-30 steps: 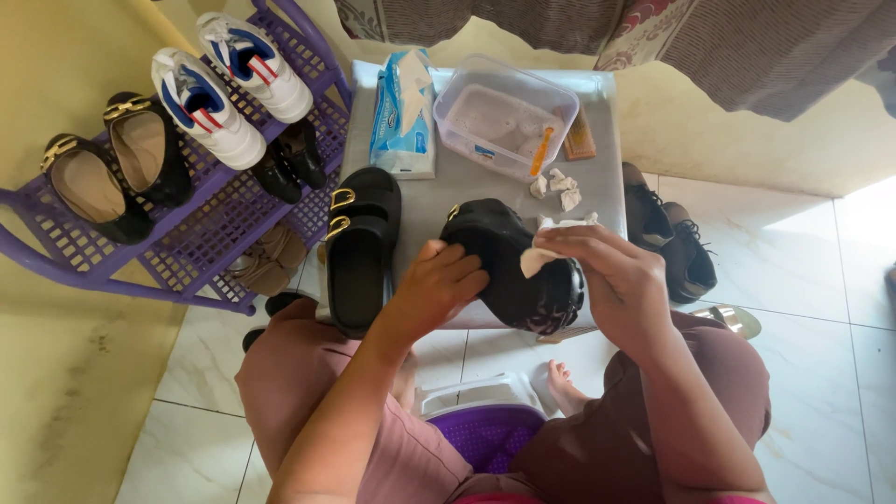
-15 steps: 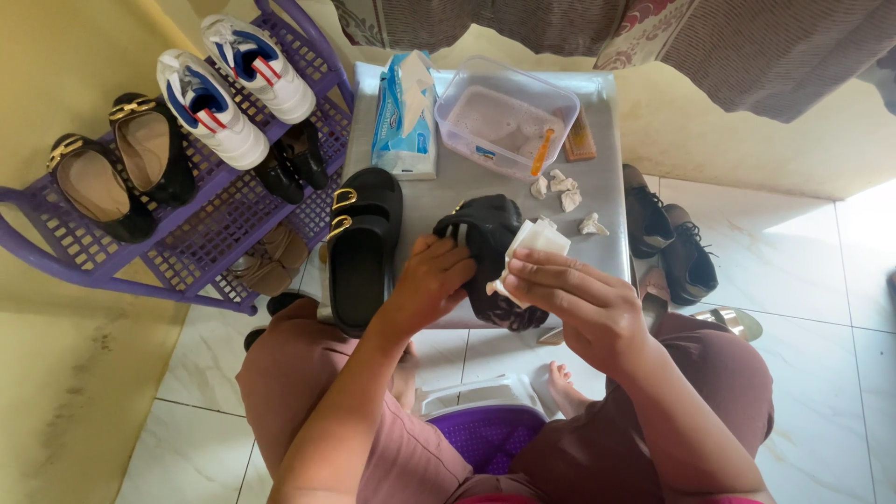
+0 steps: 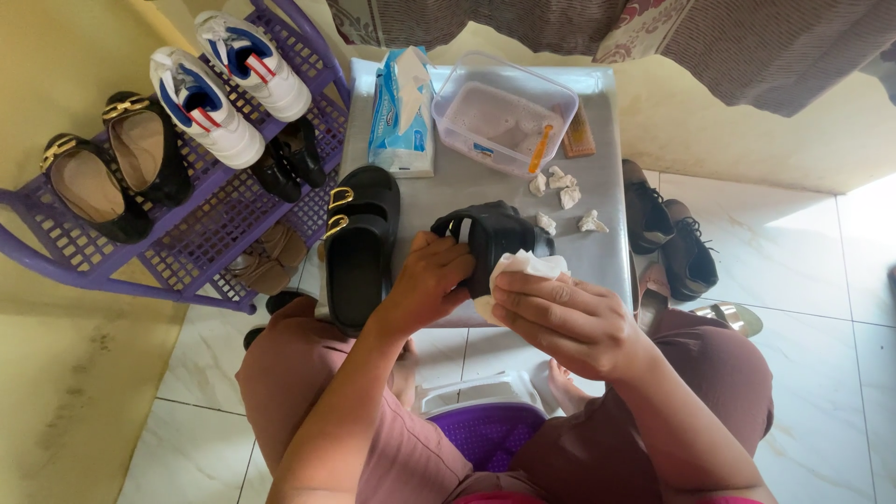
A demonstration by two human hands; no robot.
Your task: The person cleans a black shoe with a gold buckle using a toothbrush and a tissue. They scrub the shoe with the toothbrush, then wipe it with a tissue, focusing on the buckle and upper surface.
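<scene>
Sandal (image 3: 359, 245) lies on grey table (image 3: 597, 140) beside purple rack (image 3: 201, 247).

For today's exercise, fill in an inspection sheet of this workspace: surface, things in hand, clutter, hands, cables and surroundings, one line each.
Surface: small grey table, partly covered.
Things in hand: black sandal held above the table edge; white wipe pressed on it.
Clutter: second black sandal, pack of wipes, clear plastic tub, crumpled wipe scraps.
Hands: left hand grips the sandal; right hand holds the wipe.
Cables: nothing seen.
Surroundings: purple shoe rack with white sneakers and dark shoes; black lace-up shoes on the tiled floor.
</scene>
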